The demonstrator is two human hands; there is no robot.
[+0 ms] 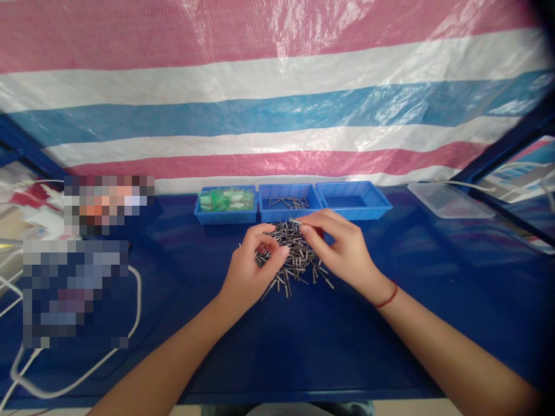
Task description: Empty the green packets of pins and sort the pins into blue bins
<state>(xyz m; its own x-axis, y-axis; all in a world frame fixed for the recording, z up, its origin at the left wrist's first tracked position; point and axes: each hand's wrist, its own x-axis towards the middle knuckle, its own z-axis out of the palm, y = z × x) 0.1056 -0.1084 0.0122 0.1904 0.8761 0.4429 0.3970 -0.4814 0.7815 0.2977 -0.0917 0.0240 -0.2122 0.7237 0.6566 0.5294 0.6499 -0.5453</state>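
Observation:
A heap of loose metal nails (297, 254) lies on the blue tabletop between my hands. My right hand (342, 245) is at the heap's far right side, thumb and forefinger pinched on one nail (295, 221) whose end sticks out to the left. At the heap's left edge is my left hand (251, 263), its fingers curved and the thumb apart from them. I see nothing between those fingertips, though the palm is partly hidden. Just behind the heap stands a blue bin (288, 215) with several nails lying in it.
Left of that bin, another blue bin (225, 218) holds green and clear small packets. A third blue bin (353, 214) stands on the right, near a clear plastic lid (451, 201). A white cable (139, 294) loops across the table's left side. Striped sheeting (277, 121) hangs behind.

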